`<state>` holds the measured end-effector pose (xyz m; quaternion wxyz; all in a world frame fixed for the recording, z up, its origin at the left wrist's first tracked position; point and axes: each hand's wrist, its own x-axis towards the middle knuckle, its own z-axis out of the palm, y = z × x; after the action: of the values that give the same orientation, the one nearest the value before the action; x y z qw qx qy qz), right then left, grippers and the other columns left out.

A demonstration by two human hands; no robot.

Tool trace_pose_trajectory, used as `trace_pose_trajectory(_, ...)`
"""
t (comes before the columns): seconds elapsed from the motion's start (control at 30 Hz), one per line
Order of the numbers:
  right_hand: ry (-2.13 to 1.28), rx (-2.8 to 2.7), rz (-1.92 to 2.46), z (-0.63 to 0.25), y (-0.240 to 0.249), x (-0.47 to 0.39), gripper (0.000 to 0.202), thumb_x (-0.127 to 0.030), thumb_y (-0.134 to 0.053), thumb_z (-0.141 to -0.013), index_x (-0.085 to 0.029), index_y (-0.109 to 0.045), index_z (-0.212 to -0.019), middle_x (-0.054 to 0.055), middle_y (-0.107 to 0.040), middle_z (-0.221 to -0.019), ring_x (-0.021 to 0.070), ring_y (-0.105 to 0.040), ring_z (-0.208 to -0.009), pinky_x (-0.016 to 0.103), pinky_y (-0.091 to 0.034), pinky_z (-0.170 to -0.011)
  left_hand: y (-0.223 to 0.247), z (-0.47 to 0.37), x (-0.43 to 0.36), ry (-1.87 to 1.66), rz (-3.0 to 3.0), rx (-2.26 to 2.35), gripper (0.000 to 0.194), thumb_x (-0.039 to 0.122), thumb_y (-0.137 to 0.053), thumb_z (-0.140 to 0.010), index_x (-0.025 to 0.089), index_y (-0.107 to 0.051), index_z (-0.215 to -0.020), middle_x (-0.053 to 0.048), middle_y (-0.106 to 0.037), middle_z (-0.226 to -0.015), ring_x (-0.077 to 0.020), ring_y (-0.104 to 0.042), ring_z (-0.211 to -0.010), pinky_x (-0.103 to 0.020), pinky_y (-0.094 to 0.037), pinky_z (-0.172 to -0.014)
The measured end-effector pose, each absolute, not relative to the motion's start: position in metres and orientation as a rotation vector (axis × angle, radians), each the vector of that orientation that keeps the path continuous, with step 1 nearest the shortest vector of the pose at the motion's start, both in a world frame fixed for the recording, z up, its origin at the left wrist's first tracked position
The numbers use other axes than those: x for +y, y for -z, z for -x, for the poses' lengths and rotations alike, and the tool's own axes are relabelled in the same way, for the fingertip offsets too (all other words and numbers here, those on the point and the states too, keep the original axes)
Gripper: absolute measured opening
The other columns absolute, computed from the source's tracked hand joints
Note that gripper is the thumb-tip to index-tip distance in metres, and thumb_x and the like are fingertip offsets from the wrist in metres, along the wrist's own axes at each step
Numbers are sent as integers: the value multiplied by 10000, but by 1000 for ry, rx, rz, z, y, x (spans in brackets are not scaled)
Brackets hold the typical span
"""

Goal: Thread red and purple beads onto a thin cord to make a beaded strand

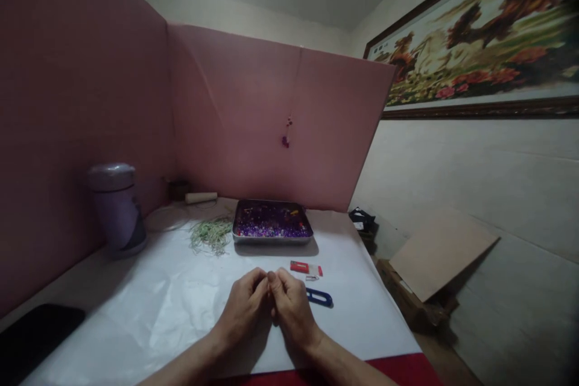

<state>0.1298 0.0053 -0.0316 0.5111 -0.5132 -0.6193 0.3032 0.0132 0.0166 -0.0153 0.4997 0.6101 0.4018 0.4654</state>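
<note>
My left hand [244,301] and my right hand [294,307] meet over the white table covering, fingers curled and thumbs close together. Both are closed in a pinch, and whatever lies between the fingertips is hidden or too small to make out. Just right of my right hand lies a blue looped handle [320,297], partly covered by the hand. A small red and clear packet [306,268] rests beyond it, with a little metallic piece [312,278] beside it. Farther back stands a metal tray [274,240] of purple and mixed-colour beads [271,220].
Left of the tray is a tangle of pale green strands [211,234]. A purple lidded tumbler [118,211] stands at the left, with a black flat object [40,338] nearer me. Behind are a pale roll [201,197] and a pink partition [253,114] with a hanging beaded string [286,140].
</note>
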Motion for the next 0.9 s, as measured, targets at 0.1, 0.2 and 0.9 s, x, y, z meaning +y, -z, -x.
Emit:
trace_pose_trajectory(0.1,-492,-1639,1221,-133,33,0,387,-428,-403,-918,-195,-427,-610,-25,-460,-550,114,-424,-504,223,-318,-482,22,-10,21,-1115,-1557,956,210,323,-526,-768,159,-557,-640,20,-522,-597,-138,-466,-605,-236,-379,-570)
trace_pose_trajectory(0.2,-400,-1743,1178,-135,30,-4,348,-365,-405,-928,-187,-450,-633,-18,-481,-569,114,-437,-523,222,-310,-503,27,-7,24,-1141,-1560,952,197,320,-529,-763,161,-553,-649,21,-517,-609,-136,-457,-611,-231,-366,-564)
trace_pose_trajectory(0.9,-107,-1870,872,-135,38,-10,280,-218,-436,-910,-186,-472,-634,-37,-449,-516,93,-425,-456,233,-290,-509,25,-6,26,-1092,-1583,970,354,452,-423,-850,171,-515,-654,20,-498,-569,-140,-457,-579,-239,-363,-576)
